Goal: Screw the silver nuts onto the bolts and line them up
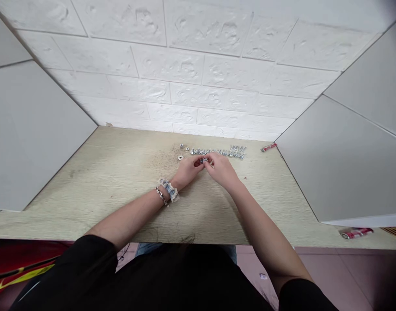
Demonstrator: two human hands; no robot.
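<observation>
My left hand (187, 169) and my right hand (222, 169) meet over the middle of the table, fingers pinched around a small silver bolt (203, 160). Fingertips cover part of it, so whether a nut or washer is on it cannot be told. Just beyond my hands runs a row of silver bolts with washers (198, 151), partly hidden by my fingers. Several plain bolts (238, 148) lie behind the row's right end. At its left end are a flat washer (180, 157) and two small nuts (182, 146).
A wooden table (120, 172) stands against a white brick-patterned wall (185, 99). Grey panels close in the left (39, 134) and right (356, 160). One red cylinder (268, 147) lies at the back right, another red cylinder (356, 233) near the front right edge.
</observation>
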